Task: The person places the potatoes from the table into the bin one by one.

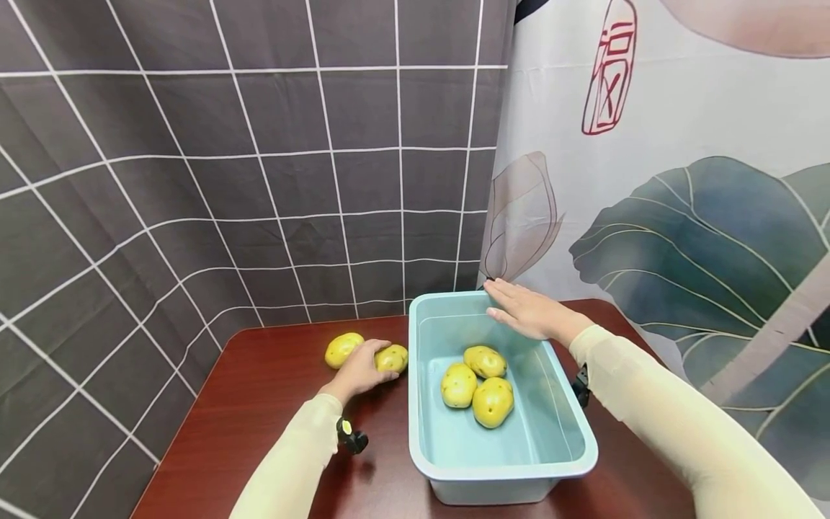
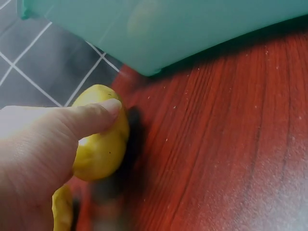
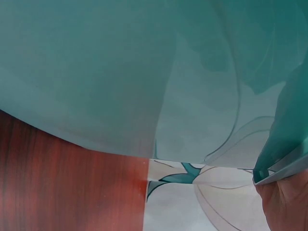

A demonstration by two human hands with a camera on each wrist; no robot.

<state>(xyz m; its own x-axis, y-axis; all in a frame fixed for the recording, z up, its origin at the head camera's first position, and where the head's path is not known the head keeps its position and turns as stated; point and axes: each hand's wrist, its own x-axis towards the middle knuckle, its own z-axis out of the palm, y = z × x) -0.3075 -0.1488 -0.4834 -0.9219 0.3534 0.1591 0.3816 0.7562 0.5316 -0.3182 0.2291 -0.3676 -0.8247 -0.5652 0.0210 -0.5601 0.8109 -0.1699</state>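
Note:
Left of the tub, my left hand point(image 1: 360, 370) grips a yellow potato point(image 1: 393, 359), with the thumb laid along its side in the left wrist view. Just behind that hand, another potato point(image 1: 342, 349) lies on the table. My right hand point(image 1: 528, 310) rests with straight fingers on the far right corner of the light blue plastic tub point(image 1: 418, 432). Inside the tub, three potatoes sit close together: one at the back point(image 1: 485, 361), one at the left point(image 1: 457, 386) and one nearest me point(image 1: 493, 402).
Under everything is a reddish-brown wooden table point(image 1: 272, 404). A dark grey curtain with white grid lines point(image 1: 272, 180) hangs behind and to the left. At the right hangs a white cloth point(image 1: 545, 86) printed with large leaves.

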